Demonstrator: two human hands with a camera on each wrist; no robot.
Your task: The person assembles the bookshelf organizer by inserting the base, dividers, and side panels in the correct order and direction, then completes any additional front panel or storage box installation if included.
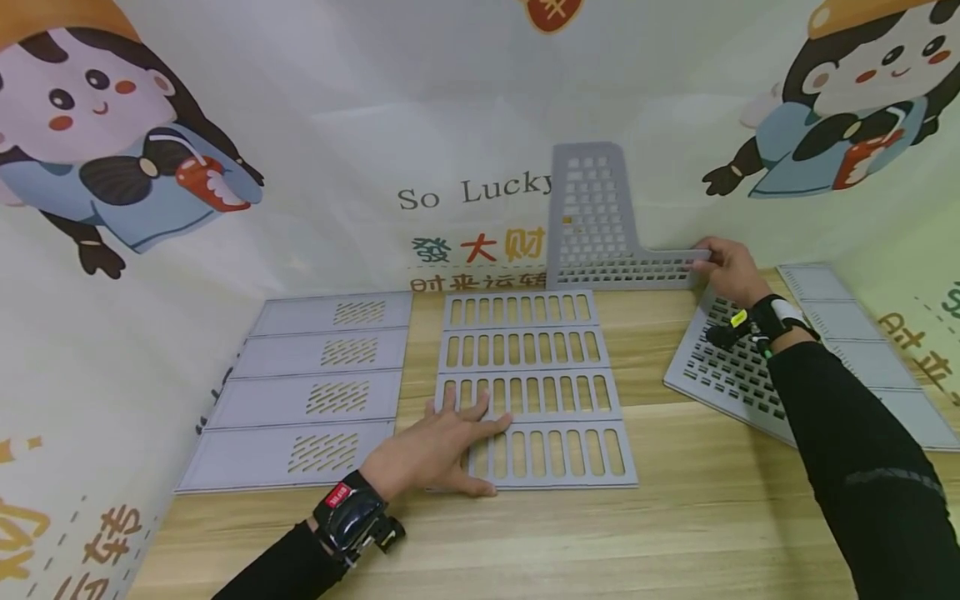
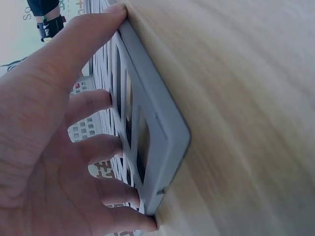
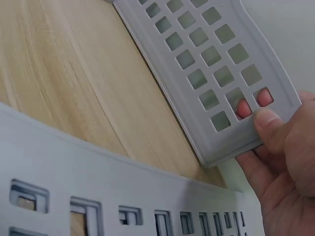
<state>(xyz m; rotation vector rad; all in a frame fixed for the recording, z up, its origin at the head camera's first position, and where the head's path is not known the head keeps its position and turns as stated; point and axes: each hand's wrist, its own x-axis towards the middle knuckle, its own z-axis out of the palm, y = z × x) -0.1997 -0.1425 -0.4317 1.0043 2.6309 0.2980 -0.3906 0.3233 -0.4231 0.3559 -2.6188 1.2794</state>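
Fingers spread, my left hand [image 1: 442, 446] rests on the front left of a flat grey panel [image 1: 540, 372] with rows of long slots. The left wrist view shows its thumb and fingertips touching the panel's rim [image 2: 167, 130] and bars. My right hand [image 1: 738, 273] pinches the end of an L-shaped grey panel [image 1: 628, 237] full of small square holes. This panel stands upright against the back wall, its lower edge near the table. In the right wrist view the thumb is in front, and fingertips show through the holes.
A perforated grey panel [image 1: 701, 379] lies at an angle beneath the right forearm. Plain grey panels [image 1: 847, 325] lie beyond it at the right. On the left lies a grey sectioned panel [image 1: 262, 396] with slanted slits. A printed sheet [image 1: 337, 167] covers the walls around the wooden table [image 1: 600, 542].
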